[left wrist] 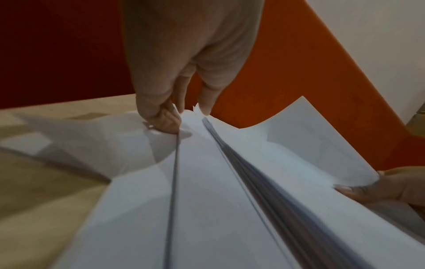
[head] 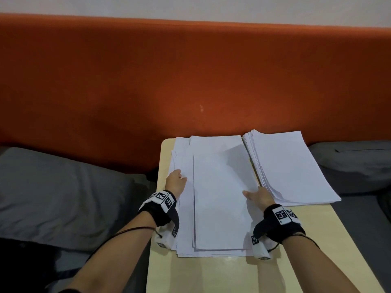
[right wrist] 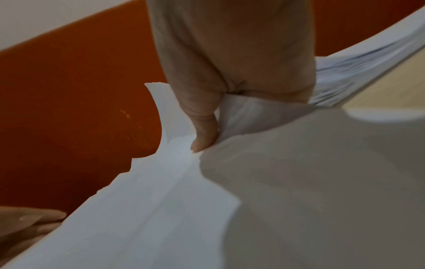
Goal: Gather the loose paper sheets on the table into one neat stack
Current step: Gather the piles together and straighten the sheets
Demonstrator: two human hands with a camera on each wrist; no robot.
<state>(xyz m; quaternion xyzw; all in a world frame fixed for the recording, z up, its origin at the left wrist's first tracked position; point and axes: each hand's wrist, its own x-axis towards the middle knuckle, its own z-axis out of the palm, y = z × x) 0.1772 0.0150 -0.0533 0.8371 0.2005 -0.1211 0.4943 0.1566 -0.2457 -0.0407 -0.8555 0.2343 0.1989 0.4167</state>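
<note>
A loose pile of white paper sheets [head: 220,193] lies unevenly on the small wooden table [head: 211,273], edges offset. My left hand [head: 175,180] grips the pile's left edge; in the left wrist view its fingers [left wrist: 168,118] curl under several sheets [left wrist: 207,200] with the thumb on top. My right hand [head: 259,197] holds the right edge, thumb [right wrist: 204,131] pressed on the top sheet [right wrist: 174,209] and fingers tucked beneath. A thicker fanned stack of sheets [head: 289,166] lies beside it on the right.
An orange padded backrest [head: 190,81] rises right behind the table. Grey cushions [head: 53,197] lie to the left and another grey cushion [head: 355,163] to the right. Bare tabletop shows at the near edge.
</note>
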